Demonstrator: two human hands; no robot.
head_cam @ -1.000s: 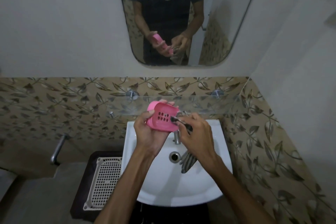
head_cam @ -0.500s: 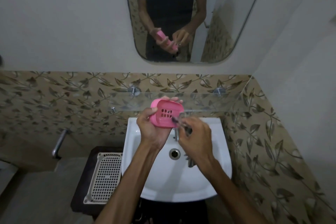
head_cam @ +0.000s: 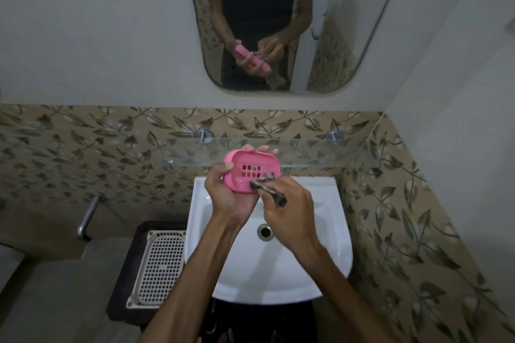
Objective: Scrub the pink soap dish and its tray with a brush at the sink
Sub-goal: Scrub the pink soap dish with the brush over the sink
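Observation:
My left hand grips the pink soap dish from below, tilted up above the back of the white sink. The dish's slotted inside faces me. My right hand holds a dark brush, whose head touches the dish's lower right edge. The tap is hidden behind my hands. No separate tray shows apart from the dish.
A glass shelf runs along the tiled wall just behind the dish. A white perforated basket lies on a dark stand left of the sink. A mirror above reflects a person's torso and hands. A metal pipe sticks out at left.
The brush head has slid down from the dish's slotted middle to its lower right edge. The dish has stayed in my left hand, tilted slightly flatter.

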